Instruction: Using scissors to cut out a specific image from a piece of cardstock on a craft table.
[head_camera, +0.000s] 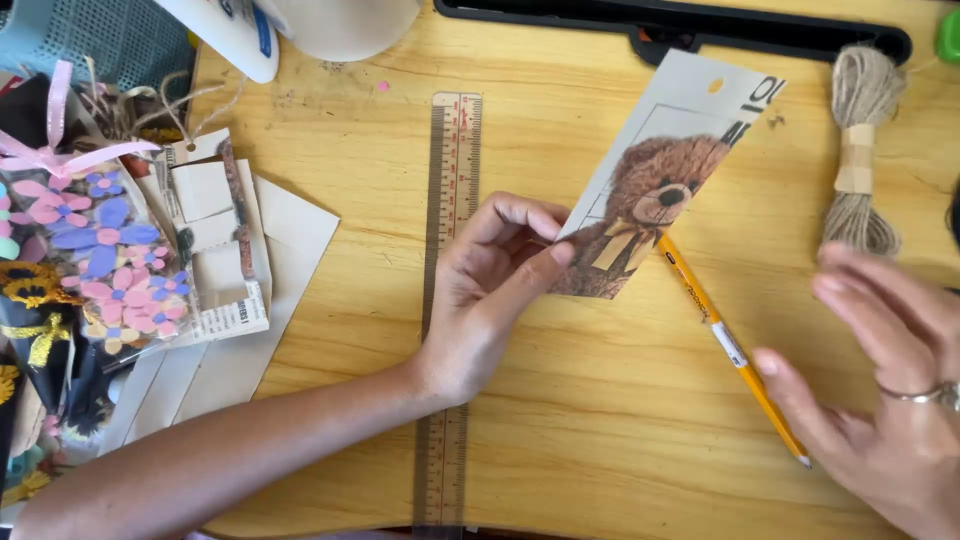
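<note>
The left hand (487, 290) pinches the lower end of a paper card (665, 170) between thumb and fingers, holding it tilted above a wooden table (600, 420). The card shows a brown teddy bear with a ribbon, and has a small punched hole near its top edge. The forearm lies across a clear ruler (452, 200) that runs straight up and down the table, just left of the card.

The right hand (885, 380) is open, fingers spread and slightly blurred, gripping nothing; a ring sits on one finger. It hovers just beside the lower end of a yellow pencil (725, 345), which lies slanted on the table with its upper end tucked under the card.

A bundle of brown twine (860, 150) lies near the right edge, above the right hand. A long black tray (680, 20) runs along the top of the table. On the left sits a pile of paper scraps (215, 260), and next to it a clear packet of pink and purple paper flowers (100, 260) tied with a pink ribbon (60, 155)
</note>
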